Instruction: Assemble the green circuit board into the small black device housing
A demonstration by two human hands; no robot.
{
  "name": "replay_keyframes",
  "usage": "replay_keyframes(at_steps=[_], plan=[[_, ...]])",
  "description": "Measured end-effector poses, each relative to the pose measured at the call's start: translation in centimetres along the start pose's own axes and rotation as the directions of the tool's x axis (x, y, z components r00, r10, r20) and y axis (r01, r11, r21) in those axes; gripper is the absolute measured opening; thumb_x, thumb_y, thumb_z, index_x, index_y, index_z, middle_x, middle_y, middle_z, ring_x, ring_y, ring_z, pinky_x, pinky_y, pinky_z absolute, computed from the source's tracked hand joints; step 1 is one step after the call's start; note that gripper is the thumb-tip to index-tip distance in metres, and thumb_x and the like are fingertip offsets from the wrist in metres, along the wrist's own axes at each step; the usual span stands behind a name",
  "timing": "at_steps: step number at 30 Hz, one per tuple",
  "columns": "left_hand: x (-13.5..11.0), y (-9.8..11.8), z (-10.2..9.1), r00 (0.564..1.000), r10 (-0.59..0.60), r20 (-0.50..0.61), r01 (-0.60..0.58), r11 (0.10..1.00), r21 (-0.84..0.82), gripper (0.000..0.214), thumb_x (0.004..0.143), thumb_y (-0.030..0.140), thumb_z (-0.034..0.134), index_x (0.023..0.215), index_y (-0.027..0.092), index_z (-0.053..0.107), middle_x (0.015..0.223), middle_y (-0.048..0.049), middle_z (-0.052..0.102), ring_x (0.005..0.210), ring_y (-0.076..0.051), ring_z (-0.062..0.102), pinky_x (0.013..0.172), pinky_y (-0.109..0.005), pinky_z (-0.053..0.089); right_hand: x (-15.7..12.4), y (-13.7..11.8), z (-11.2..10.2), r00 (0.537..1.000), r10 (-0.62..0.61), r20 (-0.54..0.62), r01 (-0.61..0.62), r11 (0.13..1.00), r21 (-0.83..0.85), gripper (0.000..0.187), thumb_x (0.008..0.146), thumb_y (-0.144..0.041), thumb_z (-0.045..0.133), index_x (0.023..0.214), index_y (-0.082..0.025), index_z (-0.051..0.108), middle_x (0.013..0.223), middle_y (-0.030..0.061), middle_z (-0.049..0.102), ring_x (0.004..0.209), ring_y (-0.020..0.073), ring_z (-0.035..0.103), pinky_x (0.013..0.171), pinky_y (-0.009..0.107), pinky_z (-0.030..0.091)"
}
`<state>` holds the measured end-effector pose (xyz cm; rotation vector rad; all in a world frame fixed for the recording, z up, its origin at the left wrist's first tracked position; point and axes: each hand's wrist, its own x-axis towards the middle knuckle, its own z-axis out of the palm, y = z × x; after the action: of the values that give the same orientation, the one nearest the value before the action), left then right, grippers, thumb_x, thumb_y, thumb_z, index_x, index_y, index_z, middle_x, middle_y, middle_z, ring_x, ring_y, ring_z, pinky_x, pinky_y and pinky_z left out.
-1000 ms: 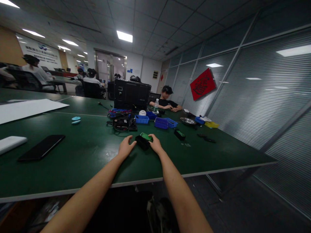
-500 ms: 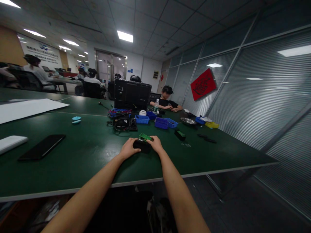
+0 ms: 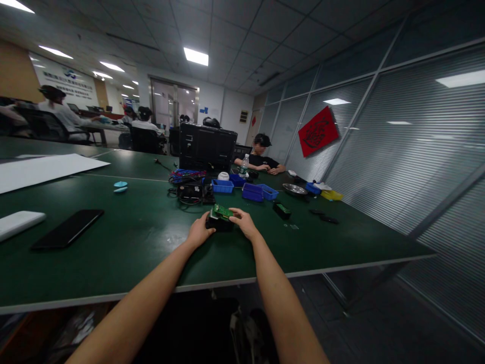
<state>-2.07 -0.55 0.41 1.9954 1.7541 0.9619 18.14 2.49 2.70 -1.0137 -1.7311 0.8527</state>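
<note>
A small black box [image 3: 220,224] with a green circuit board [image 3: 223,211] on top sits on the green table [image 3: 132,242], straight ahead of me. My left hand [image 3: 199,233] grips the box from its left side with curled fingers. My right hand [image 3: 245,222] holds its right side, fingertips pinching the edge of the green board. The board is tilted up a little above the box.
A black phone [image 3: 68,228] and a white slab [image 3: 18,223] lie at the left. Blue bins [image 3: 252,191], a tangle of cables [image 3: 187,192], a black case [image 3: 206,147] and a metal dish [image 3: 293,189] stand beyond my hands. Another person [image 3: 261,156] sits at the far end.
Both hands have closed in on the black box. The left hand went from lying beside it to gripping it, and the green board has tilted up.
</note>
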Motion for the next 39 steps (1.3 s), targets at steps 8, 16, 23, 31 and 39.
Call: replay_keyframes(at_steps=[8, 16, 23, 31, 39], plan=[[0.0, 0.1, 0.1, 1.000, -0.005, 0.006, 0.005, 1.000, -0.009, 0.081, 0.065, 0.029, 0.065, 0.135, 0.018, 0.025, 0.111, -0.0108, 0.059, 0.098, -0.022, 0.056, 0.082, -0.030, 0.041, -0.2, -0.1, -0.3, 0.995, -0.026, 0.098, 0.033, 0.996, -0.079, 0.038, 0.070, -0.033, 0.060, 0.106, -0.020, 0.060, 0.097, 0.0039, 0.059, 0.089, 0.0157, 0.053, 0.083, 0.031, 0.040], [-0.2, 0.3, -0.1, 1.000, -0.016, -0.012, 0.015, 0.996, -0.093, 0.078, 0.065, 0.024, 0.064, 0.134, 0.020, 0.027, 0.115, -0.0074, 0.056, 0.096, -0.019, 0.056, 0.083, -0.028, 0.041, -0.1, 0.3, 0.2, 0.996, 0.090, 0.025, -0.089, 0.995, -0.055, 0.044, 0.075, -0.042, 0.054, 0.112, -0.019, 0.056, 0.107, 0.0070, 0.059, 0.091, 0.0169, 0.055, 0.082, 0.033, 0.042], [0.1, -0.2, 0.3, 0.997, -0.008, -0.074, -0.002, 0.990, -0.138, 0.073, 0.065, 0.020, 0.062, 0.131, 0.018, 0.032, 0.113, -0.0072, 0.055, 0.083, -0.015, 0.056, 0.080, -0.027, 0.043, -0.3, 0.3, 0.9, 0.989, 0.081, 0.121, -0.045, 0.961, -0.273, 0.051, 0.060, -0.035, 0.069, 0.107, -0.019, 0.057, 0.101, 0.0052, 0.060, 0.091, 0.0185, 0.055, 0.081, 0.031, 0.042], [0.0, -0.3, 0.2, 0.998, -0.017, -0.063, 0.008, 0.990, -0.139, 0.062, 0.068, 0.024, 0.058, 0.127, 0.017, 0.038, 0.110, -0.0068, 0.057, 0.080, -0.013, 0.056, 0.076, -0.026, 0.044, 0.3, 1.9, -1.2, 0.890, 0.225, -0.397, -0.421, 0.740, -0.525, 0.048, 0.065, -0.042, 0.062, 0.105, -0.018, 0.055, 0.100, 0.0112, 0.059, 0.093, 0.0244, 0.054, 0.075, 0.034, 0.041], [0.0, -0.1, 0.2, 0.999, -0.015, -0.043, 0.009, 0.991, -0.134, 0.055, 0.069, 0.023, 0.058, 0.121, 0.018, 0.045, 0.107, -0.0060, 0.059, 0.080, -0.013, 0.056, 0.078, -0.026, 0.044, 0.2, 2.4, -2.4, 0.806, 0.240, -0.542, -0.555, 0.627, -0.547, 0.047, 0.080, -0.048, 0.038, 0.096, -0.009, 0.059, 0.098, 0.0246, 0.056, 0.097, 0.0325, 0.051, 0.077, 0.043, 0.038]])
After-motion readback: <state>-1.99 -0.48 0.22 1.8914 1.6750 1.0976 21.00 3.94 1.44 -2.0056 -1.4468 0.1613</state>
